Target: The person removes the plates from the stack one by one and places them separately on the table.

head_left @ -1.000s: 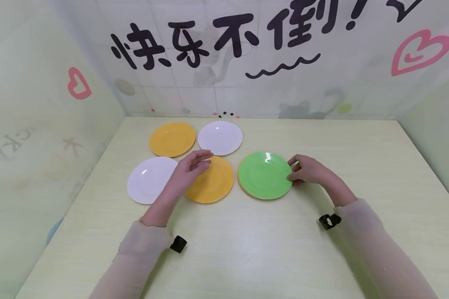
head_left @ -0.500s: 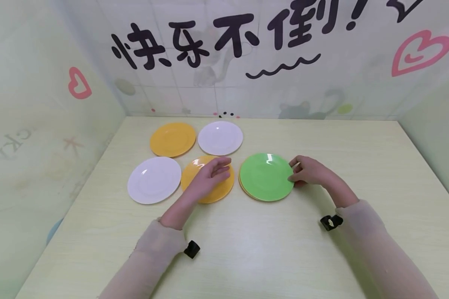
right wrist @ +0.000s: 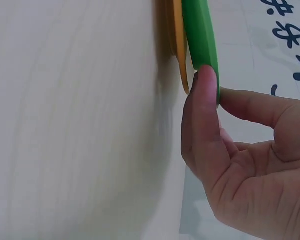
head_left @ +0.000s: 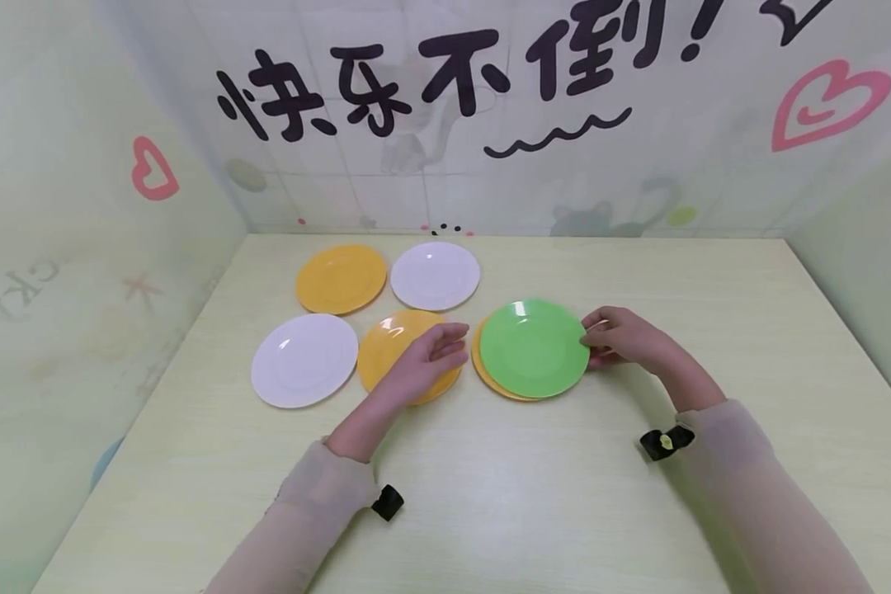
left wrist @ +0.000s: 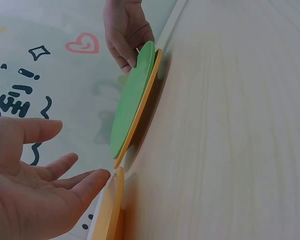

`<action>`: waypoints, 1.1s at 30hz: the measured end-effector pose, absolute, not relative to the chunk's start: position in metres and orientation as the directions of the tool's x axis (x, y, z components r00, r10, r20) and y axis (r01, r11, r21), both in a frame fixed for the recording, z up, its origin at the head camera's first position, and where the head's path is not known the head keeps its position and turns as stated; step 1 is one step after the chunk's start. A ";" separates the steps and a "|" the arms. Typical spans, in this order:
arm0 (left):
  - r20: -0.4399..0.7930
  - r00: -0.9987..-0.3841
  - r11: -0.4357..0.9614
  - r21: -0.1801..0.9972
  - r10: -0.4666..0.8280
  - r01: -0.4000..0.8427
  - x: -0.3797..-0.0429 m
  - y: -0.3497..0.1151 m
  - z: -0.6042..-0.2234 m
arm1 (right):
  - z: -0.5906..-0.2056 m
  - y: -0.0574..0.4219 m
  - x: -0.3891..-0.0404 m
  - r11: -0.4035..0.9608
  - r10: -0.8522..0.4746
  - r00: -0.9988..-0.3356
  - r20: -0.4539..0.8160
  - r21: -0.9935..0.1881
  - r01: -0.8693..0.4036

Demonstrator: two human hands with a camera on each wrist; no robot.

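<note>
My right hand (head_left: pixel 625 338) pinches the right rim of a green plate (head_left: pixel 536 351). In the right wrist view the thumb is on one face and fingers on the other. Beneath the green plate, an orange plate (head_left: pixel 483 367) shows along its left and lower edge; the left wrist view shows the green one lifted slightly at the pinched side. Over a second orange plate (head_left: pixel 386 351) hovers my left hand (head_left: pixel 419 363), fingers relaxed and apart, holding nothing. That hand (left wrist: pixel 40 185) shows its spread fingers in the left wrist view.
A white plate (head_left: pixel 304 360) lies at the left of the table (head_left: pixel 505 495). Behind stand another orange plate (head_left: pixel 341 279) and another white plate (head_left: pixel 436 276), side by side. A printed backdrop (head_left: pixel 638 181) closes off the rear.
My left hand has moved right across the orange plate. The right hand has shifted the green plate slightly right, uncovering more of the orange plate beneath.
</note>
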State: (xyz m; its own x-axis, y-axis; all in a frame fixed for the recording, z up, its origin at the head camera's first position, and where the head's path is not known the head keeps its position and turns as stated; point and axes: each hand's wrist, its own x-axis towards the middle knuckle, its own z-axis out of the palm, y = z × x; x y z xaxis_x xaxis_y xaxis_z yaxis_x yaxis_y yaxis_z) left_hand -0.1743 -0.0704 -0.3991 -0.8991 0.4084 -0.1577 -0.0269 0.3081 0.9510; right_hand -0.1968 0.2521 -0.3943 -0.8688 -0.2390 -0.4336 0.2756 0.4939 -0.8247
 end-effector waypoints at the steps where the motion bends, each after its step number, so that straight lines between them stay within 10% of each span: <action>1: -0.159 -0.898 0.309 0.951 0.409 -0.027 -0.174 -0.070 -0.400 | -0.394 0.253 -0.197 0.478 -0.240 -0.868 -0.434 -0.831 0.283; 33: -0.194 -0.872 0.328 0.944 0.450 -0.041 -0.173 -0.061 -0.403 | -0.397 0.244 -0.257 0.059 0.003 -0.905 -0.426 -0.903 0.426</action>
State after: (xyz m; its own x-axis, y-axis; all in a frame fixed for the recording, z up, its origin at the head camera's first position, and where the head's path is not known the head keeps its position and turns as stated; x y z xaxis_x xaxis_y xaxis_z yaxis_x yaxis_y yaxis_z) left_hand -0.1727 -0.0611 -0.4026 -0.8718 0.4497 -0.1944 -0.0413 0.3278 0.9438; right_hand -0.2570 0.2440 -0.3969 -0.9045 0.0028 -0.4264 0.4258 0.0590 -0.9029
